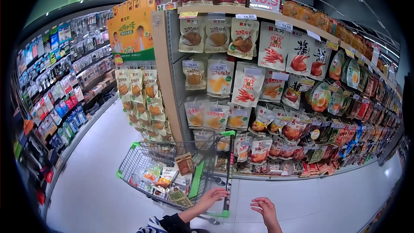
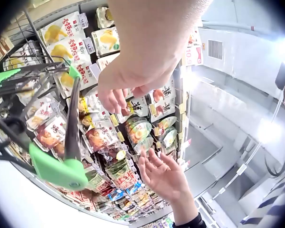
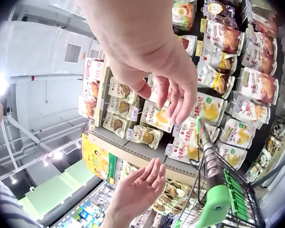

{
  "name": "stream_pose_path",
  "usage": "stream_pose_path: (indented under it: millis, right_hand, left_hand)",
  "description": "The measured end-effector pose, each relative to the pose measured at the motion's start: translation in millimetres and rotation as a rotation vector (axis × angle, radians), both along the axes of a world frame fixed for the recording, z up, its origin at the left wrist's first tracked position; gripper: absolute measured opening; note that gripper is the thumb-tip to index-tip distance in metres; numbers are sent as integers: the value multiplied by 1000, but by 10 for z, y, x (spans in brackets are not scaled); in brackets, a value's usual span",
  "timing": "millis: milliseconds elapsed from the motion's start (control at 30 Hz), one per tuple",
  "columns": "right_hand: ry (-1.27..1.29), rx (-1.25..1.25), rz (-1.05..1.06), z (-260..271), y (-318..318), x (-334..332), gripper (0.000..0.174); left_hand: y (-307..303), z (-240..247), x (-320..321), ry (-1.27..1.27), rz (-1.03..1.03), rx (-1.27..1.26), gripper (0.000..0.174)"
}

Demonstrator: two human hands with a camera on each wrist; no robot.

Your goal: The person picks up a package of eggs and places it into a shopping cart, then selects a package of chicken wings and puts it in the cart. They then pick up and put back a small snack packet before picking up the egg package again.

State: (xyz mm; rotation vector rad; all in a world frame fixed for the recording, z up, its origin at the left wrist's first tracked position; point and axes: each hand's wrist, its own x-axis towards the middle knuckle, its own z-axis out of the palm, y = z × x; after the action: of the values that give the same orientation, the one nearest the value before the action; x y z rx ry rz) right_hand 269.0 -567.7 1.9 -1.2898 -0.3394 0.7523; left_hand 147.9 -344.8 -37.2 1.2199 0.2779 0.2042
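Note:
A wire shopping cart [image 1: 142,157] with green corners stands in front of the shelves. It holds several food packets, among them a brown packet [image 1: 184,164] leaning near the handle. My left hand [image 1: 211,197] hovers beside the cart's dark handle bar [image 1: 230,172], overlapping it in the head view; the right wrist view shows that hand [image 3: 140,190] apart from the bar, palm up and fingers loosely bent. To the right of the handle, my right hand [image 1: 265,210] is in the air with relaxed fingers. Neither hand holds anything.
Ahead, a tall shelf unit carries rows of hanging snack pouches [image 1: 248,85] with price tags. An orange and green display board [image 1: 131,36] stands at its end above more pouches. Another goods rack [image 1: 64,82] runs along the left, across a pale floor [image 1: 88,159].

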Motion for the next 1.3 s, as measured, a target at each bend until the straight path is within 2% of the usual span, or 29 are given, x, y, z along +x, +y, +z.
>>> stream_pose_path:
  millis: [133, 233, 467, 567, 667, 767, 867, 967, 1067, 1300]
  right_hand:
    - [20, -93, -45, 89, -631, 75, 19]
    - [-34, -18, -10, -74, -1114, 197, 35]
    - [-44, -16, -125, -38, -1554, 219, 31]
    - [28, -30, -156, -51, -1533, 237, 20]
    - [21, -34, -106, -171, -1584, 342, 31]
    - [22, -12, -102, -234, -1546, 467, 31]
    - [39, -43, -127, -88, -1356, 615, 21]
    - [29, -11, -111, -212, -1213, 949, 21]
    - [58, -35, -86, -259, -987, 1311, 21]
    - [103, -25, -15, -195, -352, 1981, 22]
  left_hand:
    - [-504, -1, 208, 20, 16, 22, 31]
    - [-812, 100, 335, 28, 7, 35, 30]
    - [-1169, 141, 523, 12, -92, 72, 30]
    - [-1230, 114, 580, 28, -85, 50, 30]
    - [-1259, 77, 684, 24, -85, 21, 30]
    - [-1291, 28, 902, -4, -124, 9, 31]
    - [-1312, 102, 1297, -35, -175, 23, 32]
    - [-1218, 306, 1738, -88, -217, 53, 34]
    - [-1063, 379, 2135, -163, -148, 2, 31]
    - [-691, 351, 2713, -103, -129, -34, 33]
